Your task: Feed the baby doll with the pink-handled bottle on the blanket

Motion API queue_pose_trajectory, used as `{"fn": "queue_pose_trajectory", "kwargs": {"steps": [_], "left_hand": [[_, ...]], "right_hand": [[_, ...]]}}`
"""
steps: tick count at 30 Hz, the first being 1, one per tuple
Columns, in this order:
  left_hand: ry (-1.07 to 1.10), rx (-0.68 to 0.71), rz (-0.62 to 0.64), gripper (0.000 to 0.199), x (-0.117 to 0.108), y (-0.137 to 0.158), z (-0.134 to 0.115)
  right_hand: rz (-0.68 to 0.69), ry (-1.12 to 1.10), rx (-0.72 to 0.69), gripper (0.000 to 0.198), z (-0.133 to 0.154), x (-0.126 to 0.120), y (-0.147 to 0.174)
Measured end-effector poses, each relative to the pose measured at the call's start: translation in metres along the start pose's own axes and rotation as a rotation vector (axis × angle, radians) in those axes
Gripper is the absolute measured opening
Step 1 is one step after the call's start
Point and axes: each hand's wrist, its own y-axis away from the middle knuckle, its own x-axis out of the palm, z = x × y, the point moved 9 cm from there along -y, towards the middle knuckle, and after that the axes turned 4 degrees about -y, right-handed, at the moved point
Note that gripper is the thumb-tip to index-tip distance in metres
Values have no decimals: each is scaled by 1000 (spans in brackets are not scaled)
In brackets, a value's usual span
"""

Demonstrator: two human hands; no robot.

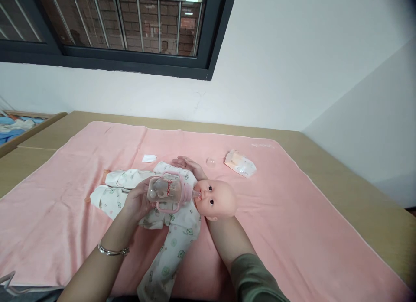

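My left hand (138, 201) is wrapped round the base of a clear baby bottle (165, 192) with pink handles and a pink collar. The bottle lies tilted toward the right, its teat (196, 193) at the mouth of a baby doll (224, 199). Dressed in white patterned clothes (185, 215), the doll lies on its back with its legs to the left. My right forearm passes beneath its head and neck. On the far side, my right hand (189, 164) shows with fingers stretched out beside the doll's shoulder, gripping nothing visible.
A pink blanket (292, 232) covers most of the wooden table (325, 163). Beyond the doll lie a small white folded piece (149, 158), a clear cap (210, 162) and a patterned soft pack (240, 163). A wall and a barred window (130, 24) stand behind.
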Motion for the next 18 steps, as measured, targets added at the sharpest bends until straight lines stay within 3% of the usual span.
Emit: {"fn": "queue_pose_trajectory", "kwargs": {"steps": [6, 18], "left_hand": [[8, 10, 5, 34, -1, -1, 0], [4, 14, 57, 35, 2, -1, -1]], "right_hand": [[357, 260, -26, 42, 8, 51, 23], [1113, 813, -56, 49, -23, 86, 56]]}}
